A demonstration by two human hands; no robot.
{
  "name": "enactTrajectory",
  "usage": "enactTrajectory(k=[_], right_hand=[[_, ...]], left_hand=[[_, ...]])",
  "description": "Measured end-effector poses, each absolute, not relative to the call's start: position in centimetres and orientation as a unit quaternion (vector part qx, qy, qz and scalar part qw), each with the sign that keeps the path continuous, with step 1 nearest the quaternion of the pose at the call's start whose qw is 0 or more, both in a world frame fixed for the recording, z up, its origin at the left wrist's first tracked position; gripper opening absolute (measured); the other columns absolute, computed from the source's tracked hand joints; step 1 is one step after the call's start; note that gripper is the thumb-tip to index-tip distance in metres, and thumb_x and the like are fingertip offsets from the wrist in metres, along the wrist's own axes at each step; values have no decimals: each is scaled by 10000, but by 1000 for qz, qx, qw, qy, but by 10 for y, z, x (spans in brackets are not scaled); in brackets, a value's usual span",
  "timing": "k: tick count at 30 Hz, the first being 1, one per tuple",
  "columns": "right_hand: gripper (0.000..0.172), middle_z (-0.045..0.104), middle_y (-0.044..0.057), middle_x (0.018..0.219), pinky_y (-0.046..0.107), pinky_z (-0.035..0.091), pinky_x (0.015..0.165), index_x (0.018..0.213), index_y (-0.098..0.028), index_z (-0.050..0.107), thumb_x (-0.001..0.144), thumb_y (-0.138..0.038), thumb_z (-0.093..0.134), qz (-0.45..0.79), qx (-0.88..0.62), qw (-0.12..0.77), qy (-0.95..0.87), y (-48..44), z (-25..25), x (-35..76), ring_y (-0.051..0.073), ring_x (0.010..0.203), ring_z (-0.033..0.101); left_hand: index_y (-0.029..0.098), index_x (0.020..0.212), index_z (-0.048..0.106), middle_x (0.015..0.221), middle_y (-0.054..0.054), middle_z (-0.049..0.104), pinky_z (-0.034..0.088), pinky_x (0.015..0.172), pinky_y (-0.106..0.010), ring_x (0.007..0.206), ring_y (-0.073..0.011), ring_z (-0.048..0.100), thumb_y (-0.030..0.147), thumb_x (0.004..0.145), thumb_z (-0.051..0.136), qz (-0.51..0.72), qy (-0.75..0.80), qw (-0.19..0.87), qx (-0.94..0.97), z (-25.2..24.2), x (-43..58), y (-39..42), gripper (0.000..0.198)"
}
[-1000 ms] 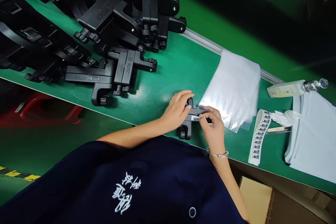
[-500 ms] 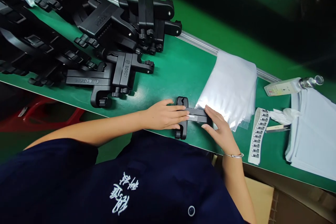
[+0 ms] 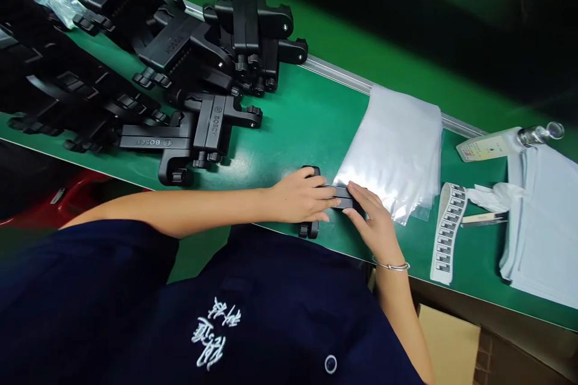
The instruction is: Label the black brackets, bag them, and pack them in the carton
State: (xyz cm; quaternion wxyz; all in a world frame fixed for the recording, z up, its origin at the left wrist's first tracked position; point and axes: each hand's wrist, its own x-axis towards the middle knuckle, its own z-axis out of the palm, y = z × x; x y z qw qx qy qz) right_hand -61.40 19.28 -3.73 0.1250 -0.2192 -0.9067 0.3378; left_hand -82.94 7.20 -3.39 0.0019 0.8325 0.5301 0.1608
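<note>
A black plastic clamp bracket (image 3: pixel 344 197) lies flat on the green table near its front edge. My left hand (image 3: pixel 302 197) rests across the bracket's middle, fingers stretched out and pressing flat on it, hiding most of that part. The bracket's knob end (image 3: pixel 309 230) shows below this hand. My right hand (image 3: pixel 372 216) holds the bracket's right end, with fingers on the far side and thumb on the near side. Clear plastic bags (image 3: pixel 392 150) lie in a stack just beyond my right hand.
Several black Bosch brackets (image 3: pixel 156 137) are piled at the left. To the right are a strip of printed labels (image 3: pixel 447 234), tweezers (image 3: pixel 483 219), a crumpled white tissue (image 3: pixel 499 197), a bottle (image 3: pixel 490 145) and white sheets (image 3: pixel 546 228). A metal rail (image 3: pixel 336 74) edges the table's far side.
My left hand has slid right along the bracket, and its fingers now cover the small white label that showed before. My right hand has closed in on the bracket's end.
</note>
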Motion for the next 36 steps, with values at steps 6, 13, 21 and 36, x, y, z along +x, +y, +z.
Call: enactTrajectory(k=[6,13,21,36], right_hand=[[446,591,59,1348,488,444,1053,1362,-307,513,924,-381,557,330,-219,130,-909,192,-38,-611,246,1253,533],[600,568,153,1321,608,411,1010,1401,-235,450,856,-407,629,251,-197,77,-944,183,-28,-637,358,1199,532],[349,565,106,1104,455,512,905,1203,-217,492,877,-306,576,333,-279,227,-872,173,-33,-586,263,1044,568],[441,516,92,1103,456,504,937,1156,-246,493,725,-235,587,384,-390,471,-692,176,-57,-505,254,1069,577]], left_hand=[[319,1296,574,1262,-17,656,342,992,-391,1159,-224,548,461,975,429,157,553,33,817,-37,-846,35,380],[192,1393,463,1350,-132,569,398,1049,-445,1229,-249,529,436,986,346,293,715,64,632,-38,-870,9,488],[178,953,672,943,-49,704,518,817,-312,903,-182,654,317,964,398,347,726,131,578,-13,-863,84,307],[186,954,629,1003,-69,655,440,724,-291,912,-215,602,294,914,481,32,517,205,831,-37,-793,227,188]])
